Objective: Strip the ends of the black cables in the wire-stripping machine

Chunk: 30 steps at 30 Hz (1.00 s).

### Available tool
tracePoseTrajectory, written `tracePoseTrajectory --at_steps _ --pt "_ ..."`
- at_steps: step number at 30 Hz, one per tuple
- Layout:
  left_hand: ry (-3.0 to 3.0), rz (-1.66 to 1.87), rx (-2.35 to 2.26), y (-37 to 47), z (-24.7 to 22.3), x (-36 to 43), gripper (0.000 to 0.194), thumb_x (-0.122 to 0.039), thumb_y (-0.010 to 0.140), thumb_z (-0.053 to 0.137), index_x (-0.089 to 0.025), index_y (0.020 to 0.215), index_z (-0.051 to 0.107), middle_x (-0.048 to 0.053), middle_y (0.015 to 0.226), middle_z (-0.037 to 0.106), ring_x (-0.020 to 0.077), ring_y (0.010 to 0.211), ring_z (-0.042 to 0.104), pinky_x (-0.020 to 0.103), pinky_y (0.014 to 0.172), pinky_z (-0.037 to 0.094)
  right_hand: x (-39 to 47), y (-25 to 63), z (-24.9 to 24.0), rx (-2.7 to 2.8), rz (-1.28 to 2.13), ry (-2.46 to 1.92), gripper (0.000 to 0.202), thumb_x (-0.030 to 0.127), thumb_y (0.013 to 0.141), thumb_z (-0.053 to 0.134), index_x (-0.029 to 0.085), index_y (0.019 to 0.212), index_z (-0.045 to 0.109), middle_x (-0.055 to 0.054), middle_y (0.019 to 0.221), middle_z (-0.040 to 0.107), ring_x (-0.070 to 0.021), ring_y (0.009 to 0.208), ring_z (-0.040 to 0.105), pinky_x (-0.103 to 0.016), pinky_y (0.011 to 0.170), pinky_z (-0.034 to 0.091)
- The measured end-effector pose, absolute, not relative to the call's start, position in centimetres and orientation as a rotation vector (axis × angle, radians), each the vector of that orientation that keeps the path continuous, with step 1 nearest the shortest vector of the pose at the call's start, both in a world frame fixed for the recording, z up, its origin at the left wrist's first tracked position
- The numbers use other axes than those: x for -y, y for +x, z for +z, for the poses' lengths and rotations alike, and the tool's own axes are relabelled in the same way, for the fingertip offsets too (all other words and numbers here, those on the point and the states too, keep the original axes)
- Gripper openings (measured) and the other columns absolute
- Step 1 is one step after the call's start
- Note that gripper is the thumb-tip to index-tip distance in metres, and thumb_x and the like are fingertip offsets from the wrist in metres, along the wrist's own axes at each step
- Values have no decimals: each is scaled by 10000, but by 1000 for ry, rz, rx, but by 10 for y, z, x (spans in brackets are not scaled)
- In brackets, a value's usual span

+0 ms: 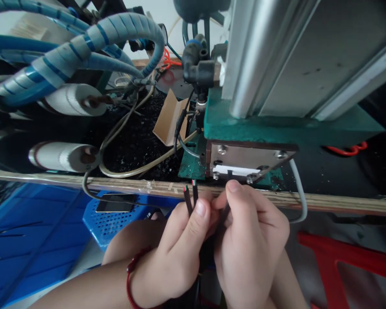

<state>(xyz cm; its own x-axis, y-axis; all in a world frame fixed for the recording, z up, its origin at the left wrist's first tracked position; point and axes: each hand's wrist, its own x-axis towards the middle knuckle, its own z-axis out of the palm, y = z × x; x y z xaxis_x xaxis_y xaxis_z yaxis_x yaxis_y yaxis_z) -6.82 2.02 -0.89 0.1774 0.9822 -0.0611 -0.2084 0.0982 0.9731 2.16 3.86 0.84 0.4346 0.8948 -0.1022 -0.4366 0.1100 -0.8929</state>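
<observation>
"Closest to the lens, the person's right hand (254, 231) sits between four and five o'clock, thumb pinched against forefinger around a slim black plastic-coated cable (224, 214)."

"And the left hand (183, 240)?"

"At six o'clock, a red cord bracelet (128, 283) round its wrist. Thumb and forefinger press together, no gap, on two flat black cables (188, 201) whose ends point toward twelve."

"How much looks done?"

"Those two ends show red, green and whitish cores, so both seem already bared. The right hand's cable is probably the one left: its tip stands before a white flat strip (238, 170) on a silver-grey, screw-fixed metal block (249, 155) at three o'clock."

"Is the tip inside?"

"Nobody could tell; it overlaps the strip, and its end is lost there. Lower fingers are mostly hidden, the cables' far lengths vanish between the hands, and a silver ribbed metal column (276, 64), toward two o'clock, is cut off."
</observation>
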Motion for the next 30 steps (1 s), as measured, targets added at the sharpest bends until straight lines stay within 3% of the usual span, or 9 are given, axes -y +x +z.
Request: tracePoseTrajectory --at_steps 8,16,22,30 --pt "1081 1083 -955 -69 -8 -24 552 -675 1096 510 -227 775 476 -36 717 352 143 649 293 319 577 259 -38 22 1 580 1059 -1008 400 275 961 756 206 579 662 34 499 625 -110 391 577 -190 386 470" --pt "1227 1060 -931 -73 -5 -29 572 -683 1112 444 -228 767 460 -27 709 402 150 654 326 315 596 289 -39 23 -5 594 1086 -994 386 318 916 832 203 590 663 66 474 505 -107 385 524 -193 363 410" --pt "1348 1047 -916 -84 -8 -19 527 -617 1152 396 -232 795 443 -31 743 395 154 684 332 319 635 310 -30 27 -13 839 1029 -870 434 335 1041 695 209 633 617 35 556 558 -116 473 505 -240 466 396" --pt "1512 1027 -889 -101 -6 -3 493 -530 1187 334 -235 802 421 -38 725 389 144 662 357 313 630 313 -19 37 -25 1289 809 -810 383 253 1086 573 213 707 615 6 613 535 -149 527 507 -316 513 330"
